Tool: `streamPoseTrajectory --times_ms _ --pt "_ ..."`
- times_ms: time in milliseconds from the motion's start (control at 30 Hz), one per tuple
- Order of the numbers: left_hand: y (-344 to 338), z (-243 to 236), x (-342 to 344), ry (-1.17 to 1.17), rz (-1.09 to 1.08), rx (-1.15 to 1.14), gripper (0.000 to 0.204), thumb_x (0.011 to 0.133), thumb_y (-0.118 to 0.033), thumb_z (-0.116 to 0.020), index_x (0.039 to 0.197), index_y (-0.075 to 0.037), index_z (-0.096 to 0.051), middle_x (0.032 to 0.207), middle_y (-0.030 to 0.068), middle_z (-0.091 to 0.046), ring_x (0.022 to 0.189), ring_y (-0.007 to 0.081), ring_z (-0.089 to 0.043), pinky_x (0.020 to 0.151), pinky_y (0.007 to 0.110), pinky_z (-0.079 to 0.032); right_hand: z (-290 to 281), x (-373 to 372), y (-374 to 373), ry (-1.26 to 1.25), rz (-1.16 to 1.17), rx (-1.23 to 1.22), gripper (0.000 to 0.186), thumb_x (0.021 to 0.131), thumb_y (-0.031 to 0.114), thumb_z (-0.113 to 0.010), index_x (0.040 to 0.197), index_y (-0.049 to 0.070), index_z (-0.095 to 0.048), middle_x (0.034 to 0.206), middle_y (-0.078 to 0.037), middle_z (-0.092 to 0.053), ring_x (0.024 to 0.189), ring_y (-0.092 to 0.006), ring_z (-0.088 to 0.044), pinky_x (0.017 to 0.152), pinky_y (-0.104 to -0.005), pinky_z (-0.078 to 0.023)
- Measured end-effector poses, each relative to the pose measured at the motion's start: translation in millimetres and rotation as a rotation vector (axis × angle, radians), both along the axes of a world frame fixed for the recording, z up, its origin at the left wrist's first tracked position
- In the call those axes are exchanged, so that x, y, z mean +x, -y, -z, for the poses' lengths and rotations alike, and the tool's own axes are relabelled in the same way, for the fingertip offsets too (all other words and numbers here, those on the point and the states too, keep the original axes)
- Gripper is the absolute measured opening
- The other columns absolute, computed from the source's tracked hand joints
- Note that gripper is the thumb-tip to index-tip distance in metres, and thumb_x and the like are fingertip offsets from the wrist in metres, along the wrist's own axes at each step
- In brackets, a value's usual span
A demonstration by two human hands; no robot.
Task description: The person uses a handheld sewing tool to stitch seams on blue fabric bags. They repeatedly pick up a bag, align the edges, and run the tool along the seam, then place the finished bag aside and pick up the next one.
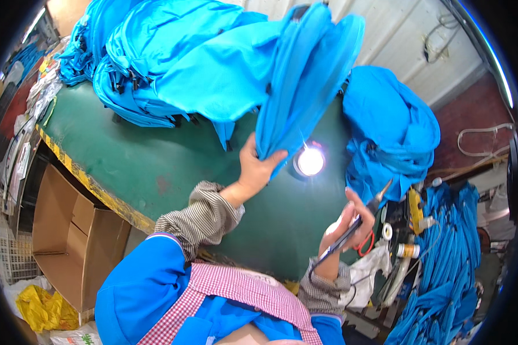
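My left hand (258, 167) is closed on the lower corner of a bright blue fabric bag (305, 80), holding it up above the green table (172, 167). The bag hangs in long folds with piped edges and is slightly blurred. In my right hand (351, 221) is a soldering iron (351, 230), a dark pen-like tool with a cord and a pointed tip aimed up and away. A round lamp (310, 161) shines on the table between my hands. Beyond my left hand lies a large heap of blue bags (195, 63); another blue pile (388, 126) lies to the right.
An open cardboard box (69, 236) stands left of the table, beside its yellow-and-black striped edge (92, 187). More blue fabric pieces (449, 247) hang at the right, near a small white-and-yellow bottle (408, 250) and a white cloth (369, 276). A yellow plastic bag (45, 307) lies lower left.
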State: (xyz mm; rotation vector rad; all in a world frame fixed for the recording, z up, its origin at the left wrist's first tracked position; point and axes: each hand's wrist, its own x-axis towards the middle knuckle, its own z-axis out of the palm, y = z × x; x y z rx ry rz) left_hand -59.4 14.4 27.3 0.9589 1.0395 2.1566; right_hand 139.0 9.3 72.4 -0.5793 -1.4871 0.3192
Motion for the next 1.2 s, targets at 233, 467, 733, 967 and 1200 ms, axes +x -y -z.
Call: streamPoseTrajectory --times_ms 233,467,733,967,1200 --pt "18.7 48.5 53.1 -0.014 0.393 -0.242 0.068 0.064 -0.015 -0.087 0.122 -0.002 -0.054 0.111 0.0084 -0.063 0.100 0.0169 -0.059 0.090 0.032 -0.046 19.8 -48.1 -40.1 0.017 0.064 0.043 0.043 0.077 0.000 -0.074 0.100 0.006 -0.038 0.092 -0.012 -0.050 0.081 -0.0201 -0.053 0.073 -0.0309 -0.045" --pt "21.8 32.8 56.5 0.259 0.450 -0.377 0.039 0.076 -0.016 -0.079 0.109 -0.001 -0.063 0.101 0.0072 -0.067 0.090 0.0156 -0.062 0.080 0.031 -0.050 16.1 -37.8 -38.4 -0.023 -0.015 -0.025 0.039 0.077 0.003 -0.074 0.097 0.005 -0.041 0.088 -0.009 -0.051 0.074 -0.0153 -0.050 0.069 -0.0271 -0.043" --pt "21.6 27.1 64.0 0.302 0.437 -0.329 0.041 0.073 -0.008 -0.079 0.109 0.000 -0.061 0.104 0.0088 -0.066 0.094 0.0167 -0.063 0.083 0.033 -0.051 25.5 -27.2 -49.7 -0.047 -0.037 -0.103 0.042 0.074 0.011 -0.080 0.096 0.007 -0.044 0.078 -0.003 -0.049 0.065 -0.0111 -0.045 0.060 -0.0234 -0.040" --pt "15.4 23.8 70.0 0.010 0.403 -0.371 0.027 0.073 -0.006 -0.078 0.097 -0.001 -0.066 0.091 0.0062 -0.069 0.082 0.0121 -0.063 0.074 0.029 -0.052 28.3 -16.3 -50.0 -0.020 0.067 -0.182 0.039 0.076 0.010 -0.079 0.097 0.006 -0.046 0.076 -0.002 -0.051 0.061 -0.0087 -0.046 0.057 -0.0206 -0.041" --pt "10.5 30.2 71.4 -0.019 0.467 -0.287 0.021 0.075 -0.005 -0.076 0.094 -0.002 -0.067 0.089 0.0048 -0.068 0.080 0.0093 -0.061 0.071 0.028 -0.051 25.6 0.0 -24.2 -0.134 0.044 -0.133 0.038 0.077 0.006 -0.076 0.100 0.004 -0.046 0.086 -0.006 -0.057 0.075 -0.0129 -0.061 0.070 -0.0250 -0.050"
